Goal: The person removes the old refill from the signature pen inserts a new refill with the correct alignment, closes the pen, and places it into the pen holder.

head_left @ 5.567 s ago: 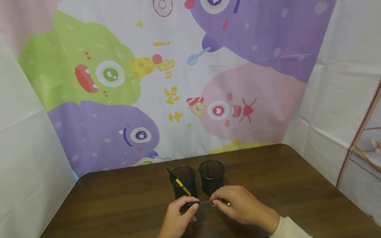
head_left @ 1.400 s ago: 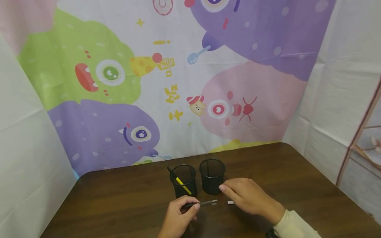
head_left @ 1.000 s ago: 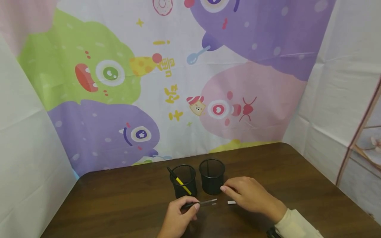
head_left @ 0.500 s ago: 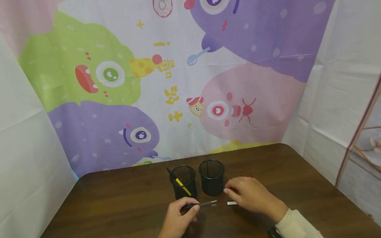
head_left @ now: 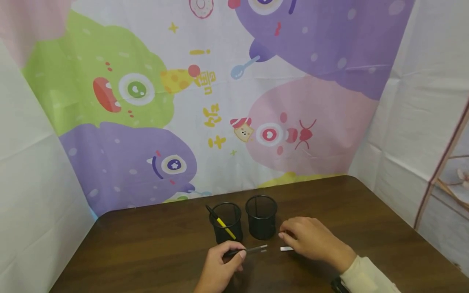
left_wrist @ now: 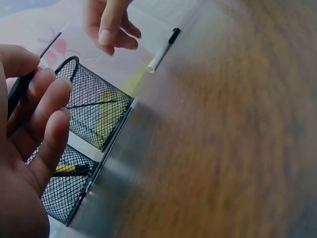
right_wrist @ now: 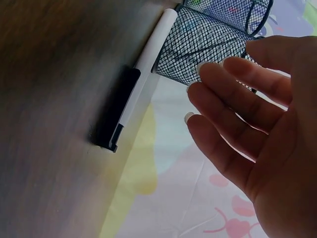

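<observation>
The left hand (head_left: 221,262) — its grip pinching a slim black stick with a thin, pale-tipped shaft (head_left: 255,248) — is near a black wire-mesh cup (head_left: 221,236), well inside the far edge of the dark brown wooden table (head_left: 139,244). The right hand (head_left: 311,240), fingers loosely bent around nothing, hovers beside a white pen barrel with a black clip (right_wrist: 148,57) lying on the table; bare wood separates the hands. Yellow Chinese characters (head_left: 211,116) run sideways across the cartoon-printed cloth (head_left: 223,171). Fingers hide part of the stick; the cream sleeve (head_left: 368,276) is cut off.
</observation>
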`<state>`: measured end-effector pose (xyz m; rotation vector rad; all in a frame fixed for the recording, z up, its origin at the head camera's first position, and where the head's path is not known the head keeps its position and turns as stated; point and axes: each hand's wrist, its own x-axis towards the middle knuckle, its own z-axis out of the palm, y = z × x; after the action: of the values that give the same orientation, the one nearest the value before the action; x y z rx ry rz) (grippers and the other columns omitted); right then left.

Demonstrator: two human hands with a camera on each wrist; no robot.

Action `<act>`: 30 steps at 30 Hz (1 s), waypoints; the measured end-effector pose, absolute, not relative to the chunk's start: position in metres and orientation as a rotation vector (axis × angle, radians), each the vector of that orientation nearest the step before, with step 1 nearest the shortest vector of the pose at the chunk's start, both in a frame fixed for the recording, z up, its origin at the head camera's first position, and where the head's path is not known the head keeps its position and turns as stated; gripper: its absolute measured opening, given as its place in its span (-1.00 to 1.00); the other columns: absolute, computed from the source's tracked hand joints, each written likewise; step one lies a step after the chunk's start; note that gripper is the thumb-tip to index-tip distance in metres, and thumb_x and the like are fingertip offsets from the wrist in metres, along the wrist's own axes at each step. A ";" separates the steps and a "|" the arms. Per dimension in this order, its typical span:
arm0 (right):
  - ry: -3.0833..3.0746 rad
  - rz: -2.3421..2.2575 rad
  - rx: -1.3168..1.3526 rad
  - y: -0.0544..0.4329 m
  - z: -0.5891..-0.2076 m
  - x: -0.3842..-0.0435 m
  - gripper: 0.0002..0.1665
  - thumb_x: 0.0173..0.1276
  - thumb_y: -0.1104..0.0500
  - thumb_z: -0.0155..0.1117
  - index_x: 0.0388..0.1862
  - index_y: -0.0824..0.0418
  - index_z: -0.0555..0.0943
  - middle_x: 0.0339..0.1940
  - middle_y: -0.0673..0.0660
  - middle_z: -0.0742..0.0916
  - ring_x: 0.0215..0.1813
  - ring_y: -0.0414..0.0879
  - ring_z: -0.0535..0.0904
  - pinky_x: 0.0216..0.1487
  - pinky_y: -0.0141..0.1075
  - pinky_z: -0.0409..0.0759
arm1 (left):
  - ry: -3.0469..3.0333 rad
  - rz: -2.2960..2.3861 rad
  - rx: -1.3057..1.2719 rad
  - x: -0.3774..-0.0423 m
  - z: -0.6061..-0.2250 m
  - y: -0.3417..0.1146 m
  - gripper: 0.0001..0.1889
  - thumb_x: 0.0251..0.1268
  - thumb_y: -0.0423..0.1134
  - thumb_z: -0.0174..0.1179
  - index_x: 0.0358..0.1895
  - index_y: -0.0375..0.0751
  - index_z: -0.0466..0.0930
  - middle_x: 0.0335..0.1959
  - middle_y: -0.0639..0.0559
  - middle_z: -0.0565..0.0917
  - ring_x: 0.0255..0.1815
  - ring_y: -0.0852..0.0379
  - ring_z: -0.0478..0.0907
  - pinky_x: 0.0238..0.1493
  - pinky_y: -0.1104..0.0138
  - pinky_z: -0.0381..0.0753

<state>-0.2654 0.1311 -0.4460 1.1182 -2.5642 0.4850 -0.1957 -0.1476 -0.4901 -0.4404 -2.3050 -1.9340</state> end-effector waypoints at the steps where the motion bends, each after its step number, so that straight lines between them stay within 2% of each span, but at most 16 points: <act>1: -2.570 0.483 1.117 0.131 -0.446 -0.266 -0.91 0.40 0.06 0.34 -0.34 -0.09 0.65 -0.42 -0.31 0.60 -0.41 -0.41 0.46 -0.42 -0.36 0.53 | -2.305 -1.932 -0.439 -0.196 -0.490 -0.148 -0.86 0.38 -0.23 0.30 -0.17 -0.25 0.69 -0.40 -0.01 0.65 -0.52 0.15 0.64 -0.37 0.28 0.71; 22: -2.696 0.421 1.073 0.138 -0.446 -0.265 -0.94 0.35 0.03 0.39 -0.29 -0.06 0.66 -0.35 -0.23 0.64 -0.34 -0.34 0.54 -0.38 -0.30 0.57 | -2.313 -1.922 -0.465 -0.196 -0.490 -0.147 -0.85 0.39 -0.21 0.30 -0.15 -0.22 0.70 -0.40 0.00 0.65 -0.51 0.14 0.65 -0.35 0.27 0.71; 30: -2.777 0.359 1.089 0.140 -0.445 -0.264 -0.84 0.30 0.03 0.44 -0.27 0.01 0.63 -0.35 -0.15 0.59 -0.33 -0.23 0.55 -0.40 -0.19 0.56 | -2.313 -1.936 -0.463 -0.195 -0.489 -0.148 -0.86 0.39 -0.22 0.29 -0.16 -0.23 0.69 -0.41 0.00 0.66 -0.50 0.14 0.65 -0.35 0.27 0.71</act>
<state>-0.2638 0.1397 -0.4452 1.0888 -2.7768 0.3589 -0.1946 -0.1478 -0.4886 -0.4634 -2.3130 -1.9360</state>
